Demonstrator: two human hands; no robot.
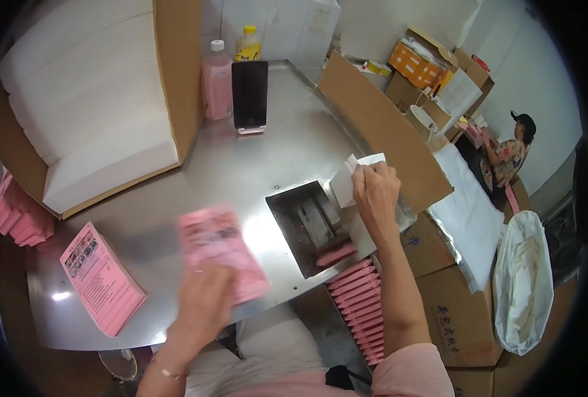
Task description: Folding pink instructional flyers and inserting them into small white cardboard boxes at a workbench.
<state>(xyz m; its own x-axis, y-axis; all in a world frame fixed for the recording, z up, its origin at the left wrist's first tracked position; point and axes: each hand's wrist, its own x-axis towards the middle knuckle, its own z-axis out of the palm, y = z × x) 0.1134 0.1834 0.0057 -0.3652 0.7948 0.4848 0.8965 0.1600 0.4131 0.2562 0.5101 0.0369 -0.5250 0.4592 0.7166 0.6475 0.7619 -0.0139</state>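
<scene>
Steel table (pixel 254 165): phone (pixel 249 96), pink bottle (pixel 218 79), cardboard flap (pixel 380 126) beside right hand (pixel 375 192)

Bare steel table (pixel 241 165) lies open mid-surface (cardboard box (pixel 95 99) left, cardboard sheet (pixel 380 126) right, phone (pixel 249 96) behind).

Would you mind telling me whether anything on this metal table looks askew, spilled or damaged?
Nothing stands out. The left hand holds a pink packet, blurred by motion; the right hand holds a white sachet above the recessed slot. The stack of pink leaflets lies tidy.
</scene>
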